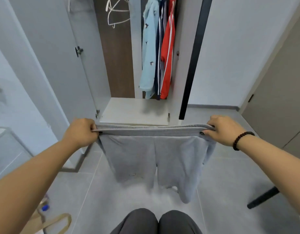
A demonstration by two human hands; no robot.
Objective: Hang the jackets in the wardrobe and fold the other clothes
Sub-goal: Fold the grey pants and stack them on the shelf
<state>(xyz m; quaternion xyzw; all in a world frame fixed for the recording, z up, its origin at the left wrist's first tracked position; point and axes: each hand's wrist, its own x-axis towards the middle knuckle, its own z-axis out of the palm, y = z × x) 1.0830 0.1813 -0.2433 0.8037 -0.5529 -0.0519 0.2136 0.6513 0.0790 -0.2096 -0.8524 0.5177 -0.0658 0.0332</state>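
I hold a pair of grey sweatpants (145,157) stretched out by the waistband in front of the open wardrobe (135,110). My left hand (81,132) pinches the waistband's left end and my right hand (225,130) pinches its right end. Both legs of the pants hang down toward the floor. Inside the wardrobe hang a light blue jacket (149,53), a navy striped jacket (160,56) and a red jacket (168,53). Empty white hangers (118,12) hang at the left of the rail.
The wardrobe's left door (49,56) stands open. A black table leg (262,197) slants at the right. A paper bag with handles (49,222) lies on the grey tiled floor at bottom left. My knees (156,222) show at the bottom.
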